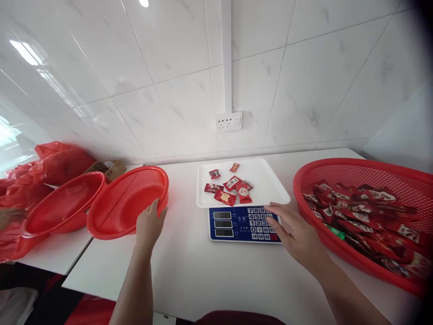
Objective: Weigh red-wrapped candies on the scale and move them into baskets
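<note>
Nearest us, two bare forearms run up from the bottom edge onto the white table (203, 271).

**Left hand** (149, 225): curled over the near rim of an empty red mesh basket (111, 207), thumb up against the inner wall. The basket sits tilted, its far side raised.

**Right hand** (294, 232): flat, palm down, fingers spread. The fingertips reach the right part of the keypad (259, 221) of a blue electronic scale (233, 223). We cannot tell whether a key is pressed.

**Handling.** We judge the basket light, thin-walled and somewhat springy. The rolled rim is the firmest place to grip, since the perforated wall would flex. The keys should need only a light fingertip touch.

**Containers**
- White tray (270, 180), on the scale just beyond the right fingertips: a handful of red wrapped candies (232, 187) near its middle, the rest bare.
- Large red basket (355, 174), just right of the right hand: a deep heap of red candy packets (365, 212), with one green piece among them. The glossy wrappers look slippery.
- Second red basket (61, 207), left of the left hand and overlapped by the empty one: nothing visible inside.

Beyond it lie red plastic bags (57, 162) and a cardboard box (110, 169). A co-worker's hand (8, 216) shows at the far left edge.
</note>
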The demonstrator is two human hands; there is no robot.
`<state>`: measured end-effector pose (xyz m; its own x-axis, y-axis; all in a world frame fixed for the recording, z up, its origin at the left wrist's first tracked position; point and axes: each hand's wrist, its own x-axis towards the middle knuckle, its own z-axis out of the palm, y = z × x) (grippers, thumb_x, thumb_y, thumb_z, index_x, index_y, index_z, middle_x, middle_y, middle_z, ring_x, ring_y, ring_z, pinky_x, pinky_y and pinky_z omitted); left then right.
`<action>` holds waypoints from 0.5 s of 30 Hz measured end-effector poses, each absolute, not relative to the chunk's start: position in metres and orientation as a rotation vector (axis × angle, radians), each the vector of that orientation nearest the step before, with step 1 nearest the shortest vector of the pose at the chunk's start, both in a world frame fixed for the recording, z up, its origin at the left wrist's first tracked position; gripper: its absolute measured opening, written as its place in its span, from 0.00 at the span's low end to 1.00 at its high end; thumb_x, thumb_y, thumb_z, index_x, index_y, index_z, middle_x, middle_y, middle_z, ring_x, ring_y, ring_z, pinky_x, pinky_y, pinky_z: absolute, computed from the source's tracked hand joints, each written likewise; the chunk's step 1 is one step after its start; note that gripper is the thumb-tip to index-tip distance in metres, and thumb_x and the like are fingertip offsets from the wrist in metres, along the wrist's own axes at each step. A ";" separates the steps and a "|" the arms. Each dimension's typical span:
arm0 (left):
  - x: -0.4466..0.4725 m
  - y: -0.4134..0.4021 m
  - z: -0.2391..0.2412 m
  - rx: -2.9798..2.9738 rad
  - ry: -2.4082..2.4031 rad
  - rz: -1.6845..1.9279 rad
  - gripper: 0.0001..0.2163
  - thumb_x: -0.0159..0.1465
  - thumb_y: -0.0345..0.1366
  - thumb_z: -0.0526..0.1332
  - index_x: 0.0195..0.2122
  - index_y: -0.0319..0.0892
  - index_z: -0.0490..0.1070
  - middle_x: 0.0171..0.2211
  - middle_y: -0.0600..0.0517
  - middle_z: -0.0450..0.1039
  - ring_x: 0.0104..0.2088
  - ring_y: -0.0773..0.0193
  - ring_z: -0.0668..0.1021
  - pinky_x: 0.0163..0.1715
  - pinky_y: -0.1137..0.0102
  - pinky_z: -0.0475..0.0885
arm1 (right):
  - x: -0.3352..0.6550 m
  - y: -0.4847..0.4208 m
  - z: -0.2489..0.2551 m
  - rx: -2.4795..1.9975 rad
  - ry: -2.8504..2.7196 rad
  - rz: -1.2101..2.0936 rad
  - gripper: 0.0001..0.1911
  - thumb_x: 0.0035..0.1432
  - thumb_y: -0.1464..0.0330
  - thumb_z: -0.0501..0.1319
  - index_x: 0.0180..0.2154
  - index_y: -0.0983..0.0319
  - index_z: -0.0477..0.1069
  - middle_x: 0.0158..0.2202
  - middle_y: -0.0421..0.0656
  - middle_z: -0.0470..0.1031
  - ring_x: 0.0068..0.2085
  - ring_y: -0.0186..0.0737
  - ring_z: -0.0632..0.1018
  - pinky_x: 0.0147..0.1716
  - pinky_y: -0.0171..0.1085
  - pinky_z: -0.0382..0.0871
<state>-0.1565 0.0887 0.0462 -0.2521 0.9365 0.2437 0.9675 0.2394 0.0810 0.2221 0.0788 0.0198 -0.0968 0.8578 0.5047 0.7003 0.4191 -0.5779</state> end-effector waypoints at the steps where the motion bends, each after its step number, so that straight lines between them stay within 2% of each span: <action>1: -0.149 0.091 0.046 -1.865 -2.333 -0.335 0.23 0.66 0.44 0.48 0.57 0.36 0.60 0.49 0.39 0.71 0.48 0.48 0.74 0.44 0.58 0.69 | 0.224 0.077 0.019 -1.329 -1.836 0.237 0.17 0.61 0.58 0.52 0.45 0.59 0.71 0.47 0.46 0.75 0.49 0.46 0.75 0.48 0.45 0.71; 7: -0.107 0.111 0.049 -2.146 -2.249 -0.393 0.22 0.66 0.43 0.49 0.59 0.40 0.56 0.54 0.41 0.67 0.54 0.48 0.69 0.47 0.57 0.68 | 0.230 0.062 0.007 -1.340 -1.803 0.305 0.15 0.60 0.58 0.53 0.41 0.58 0.73 0.40 0.43 0.79 0.42 0.42 0.79 0.40 0.39 0.75; 9: -0.094 0.120 0.056 -2.328 -2.158 -0.418 0.22 0.65 0.40 0.50 0.60 0.43 0.54 0.60 0.43 0.59 0.60 0.50 0.62 0.53 0.57 0.64 | 0.230 0.054 0.002 -1.342 -1.824 0.356 0.14 0.60 0.59 0.54 0.40 0.57 0.74 0.38 0.42 0.79 0.39 0.40 0.79 0.38 0.36 0.76; 12: -0.074 0.144 0.075 -2.709 -1.907 -0.340 0.27 0.62 0.34 0.53 0.63 0.49 0.48 0.66 0.49 0.42 0.66 0.55 0.47 0.60 0.59 0.55 | 0.229 0.045 -0.005 -1.304 -1.882 0.383 0.13 0.60 0.59 0.54 0.38 0.56 0.75 0.36 0.41 0.80 0.37 0.38 0.80 0.36 0.34 0.76; 15: -0.059 0.183 0.094 -2.973 -1.764 -0.058 0.34 0.59 0.33 0.56 0.65 0.52 0.41 0.67 0.50 0.37 0.66 0.56 0.42 0.61 0.59 0.53 | 0.230 0.039 -0.009 -1.280 -1.914 0.387 0.14 0.59 0.59 0.54 0.38 0.57 0.75 0.35 0.41 0.80 0.36 0.38 0.80 0.36 0.34 0.76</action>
<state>-0.0588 0.1826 0.0940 0.4917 0.8609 -0.1303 0.8505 -0.4429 0.2836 0.2299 0.0387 -0.0086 -0.1834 0.8800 0.4380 0.6406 0.4450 -0.6258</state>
